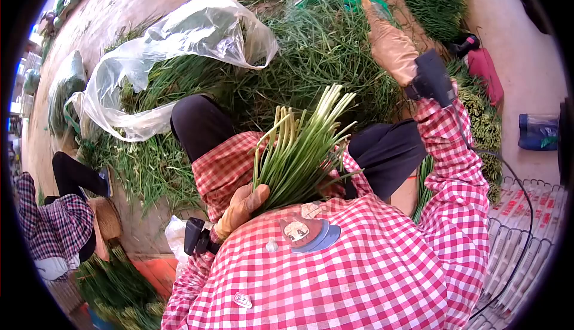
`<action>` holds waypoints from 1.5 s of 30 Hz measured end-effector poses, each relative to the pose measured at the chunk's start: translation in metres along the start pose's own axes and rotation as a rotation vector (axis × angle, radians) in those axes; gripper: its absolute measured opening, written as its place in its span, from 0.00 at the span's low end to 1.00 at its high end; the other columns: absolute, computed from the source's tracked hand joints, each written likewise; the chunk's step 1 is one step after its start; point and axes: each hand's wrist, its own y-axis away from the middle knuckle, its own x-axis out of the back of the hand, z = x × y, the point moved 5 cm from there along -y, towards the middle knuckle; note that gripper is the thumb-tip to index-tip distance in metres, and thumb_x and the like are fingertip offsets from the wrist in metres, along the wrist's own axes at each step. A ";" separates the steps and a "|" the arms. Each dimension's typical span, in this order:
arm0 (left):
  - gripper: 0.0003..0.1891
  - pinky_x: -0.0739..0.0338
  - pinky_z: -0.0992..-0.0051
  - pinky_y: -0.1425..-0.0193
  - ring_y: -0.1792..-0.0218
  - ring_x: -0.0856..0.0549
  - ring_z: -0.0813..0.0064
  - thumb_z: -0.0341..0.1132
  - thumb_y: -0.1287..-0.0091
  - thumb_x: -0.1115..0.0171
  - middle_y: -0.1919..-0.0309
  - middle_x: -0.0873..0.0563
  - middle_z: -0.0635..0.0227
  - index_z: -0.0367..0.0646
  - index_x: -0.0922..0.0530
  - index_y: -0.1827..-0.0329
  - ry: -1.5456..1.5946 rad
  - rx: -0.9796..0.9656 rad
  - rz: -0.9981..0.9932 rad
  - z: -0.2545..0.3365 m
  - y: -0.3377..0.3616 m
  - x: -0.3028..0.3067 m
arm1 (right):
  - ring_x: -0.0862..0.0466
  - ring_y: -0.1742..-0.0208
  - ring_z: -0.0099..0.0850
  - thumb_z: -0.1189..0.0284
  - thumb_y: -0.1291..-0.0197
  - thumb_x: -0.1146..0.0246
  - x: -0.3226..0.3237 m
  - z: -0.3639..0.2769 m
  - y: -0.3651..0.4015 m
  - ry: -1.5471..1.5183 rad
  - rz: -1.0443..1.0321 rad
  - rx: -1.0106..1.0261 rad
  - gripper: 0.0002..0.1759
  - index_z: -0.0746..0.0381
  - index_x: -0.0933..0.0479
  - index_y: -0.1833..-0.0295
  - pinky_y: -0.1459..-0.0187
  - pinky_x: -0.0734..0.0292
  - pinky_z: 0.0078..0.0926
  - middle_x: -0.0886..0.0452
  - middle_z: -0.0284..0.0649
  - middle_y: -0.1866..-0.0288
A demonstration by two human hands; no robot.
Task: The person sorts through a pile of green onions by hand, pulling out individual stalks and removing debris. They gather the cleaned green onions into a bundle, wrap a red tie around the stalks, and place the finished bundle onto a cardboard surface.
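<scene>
A bunch of green stalks (302, 150) is being held against the checked shirt (371, 270) by the left hand (242, 207), its gloved fingers being closed tight round the bunch's lower part, with the pale ends fanning out above the knees (200, 123). The right hand (391, 46), also gloved, is being stretched out onto the loose pile of greens (323, 49), fingers lying together; whether a stalk is being pinched cannot be told. A clear plastic bag (179, 43) is lying on the pile further left. By the look of it, the gathering is being done best when the pale ends are being held level, the grip firm but not crushing, and few stalks are being added at once
</scene>
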 end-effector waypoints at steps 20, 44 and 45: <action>0.32 0.37 0.75 0.35 0.42 0.28 0.71 0.42 0.36 0.46 0.39 0.28 0.64 0.39 0.40 0.30 0.079 -0.250 0.047 -0.030 -0.012 0.049 | 0.17 0.61 0.21 0.56 0.36 0.41 0.011 -0.015 0.040 -0.805 -0.022 -0.535 0.20 0.57 0.21 0.45 0.63 0.22 0.19 0.17 0.36 0.50; 0.34 0.37 0.76 0.36 0.43 0.28 0.70 0.34 0.43 0.47 0.40 0.29 0.64 0.39 0.42 0.30 -0.196 -0.374 0.245 -0.129 0.014 0.156 | 0.17 0.54 0.38 0.44 0.44 0.39 -0.045 -0.088 0.081 -0.616 -0.888 -0.457 0.35 0.66 0.21 0.47 0.50 0.23 0.37 0.17 0.49 0.53; 0.34 0.37 0.76 0.36 0.43 0.28 0.70 0.33 0.43 0.47 0.40 0.29 0.64 0.39 0.42 0.30 -0.203 -0.379 0.251 -0.133 0.015 0.158 | 0.16 0.57 0.36 0.49 0.44 0.36 -0.059 -0.096 0.079 -0.652 -0.857 -0.404 0.30 0.65 0.19 0.50 0.54 0.22 0.35 0.16 0.49 0.56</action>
